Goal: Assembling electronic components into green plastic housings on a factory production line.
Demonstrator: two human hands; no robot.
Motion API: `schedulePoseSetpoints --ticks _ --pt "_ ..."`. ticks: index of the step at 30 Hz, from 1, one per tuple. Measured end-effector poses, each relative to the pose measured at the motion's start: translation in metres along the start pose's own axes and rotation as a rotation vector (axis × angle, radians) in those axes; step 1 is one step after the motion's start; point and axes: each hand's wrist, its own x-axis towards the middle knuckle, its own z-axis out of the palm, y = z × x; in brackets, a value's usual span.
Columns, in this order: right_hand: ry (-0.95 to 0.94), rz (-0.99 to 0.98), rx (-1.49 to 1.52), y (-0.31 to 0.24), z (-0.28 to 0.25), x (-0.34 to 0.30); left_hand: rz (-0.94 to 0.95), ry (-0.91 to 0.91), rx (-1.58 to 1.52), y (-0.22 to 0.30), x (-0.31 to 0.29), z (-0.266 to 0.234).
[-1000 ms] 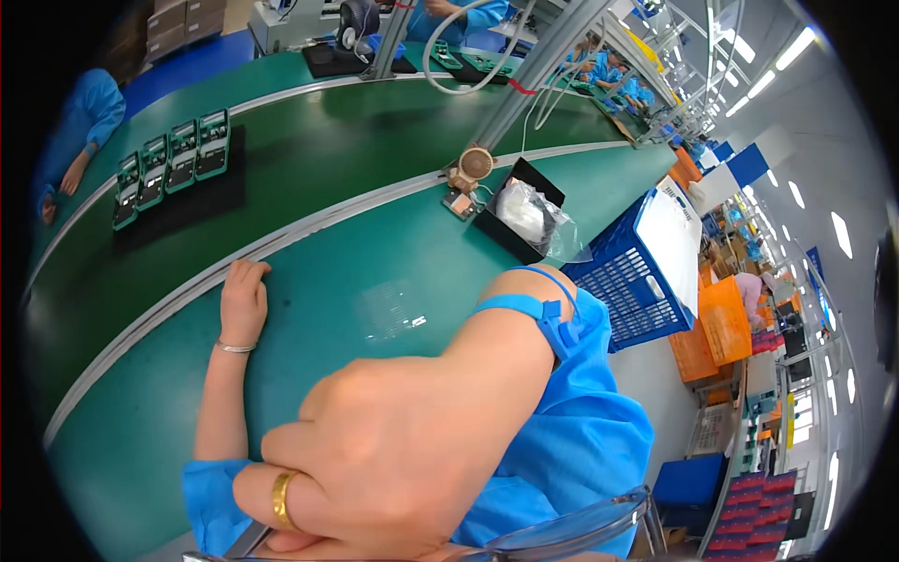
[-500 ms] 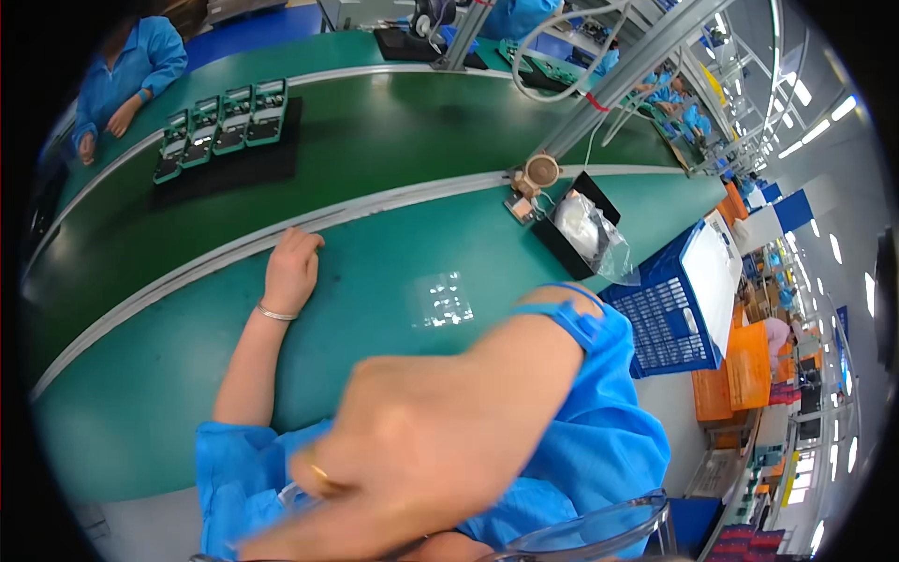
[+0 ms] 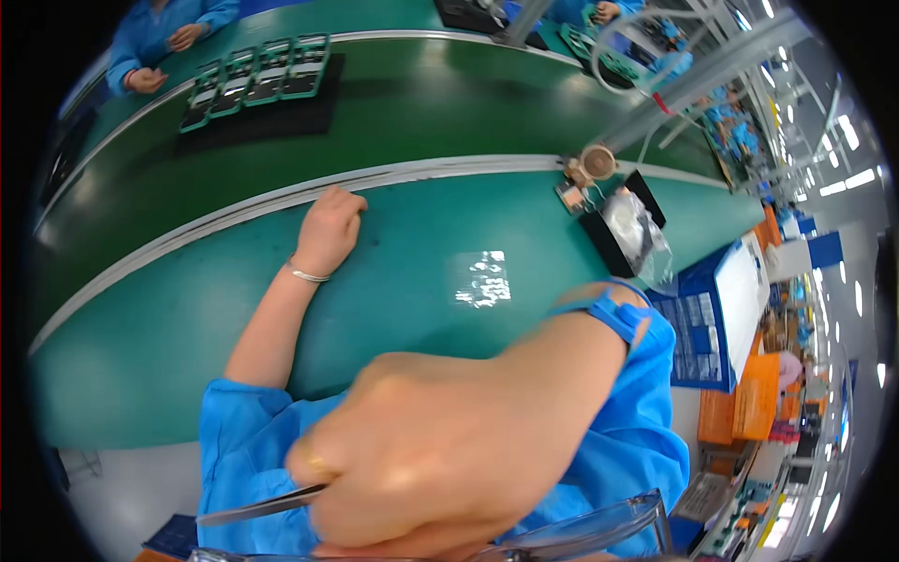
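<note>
My left hand (image 3: 330,228) rests loosely closed on the green tabletop (image 3: 412,239), beside the metal rail. Nothing shows in its curled fingers. My right hand (image 3: 440,440) is raised close to the camera, large and slightly blurred, with a gold ring and a blue wrist strap. Its fingers are closed around a thin, pointed metal tool that looks like tweezers (image 3: 255,510); the tip points left and the rest is hidden in the grip. A clear plastic sheet with shiny spots (image 3: 482,279) lies flat on the table, beyond the right hand and apart from both hands.
A black box (image 3: 609,242) holding a clear bag stands at the right, beside a brown round fixture (image 3: 596,163). A blue crate (image 3: 698,328) is nearer. Across the rail (image 3: 393,175), several green-framed units (image 3: 257,80) sit on a black mat, near a co-worker's hands (image 3: 167,58).
The whole view has shifted, so the table's things sit further right and mostly higher. The pointed tool in my right hand now shows clearly. My left hand stays closed beside the rail.
</note>
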Motion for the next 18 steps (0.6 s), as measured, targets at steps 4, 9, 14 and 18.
schedulePoseSetpoints --ticks 4,9,14,18 --pt "-0.055 0.003 0.005 -0.003 -0.006 -0.006 -0.005 0.038 -0.023 0.003 0.001 -0.001" --pt "-0.027 0.016 0.087 -0.004 -0.006 -0.008 0.003 0.006 -0.003 0.008 0.001 0.0" --pt "-0.003 -0.007 0.141 -0.003 -0.014 -0.012 -0.025 0.002 -0.022 0.01 0.003 -0.002" --pt "0.03 -0.045 0.154 0.002 -0.01 -0.01 -0.031 0.004 -0.006 0.008 0.003 0.001"
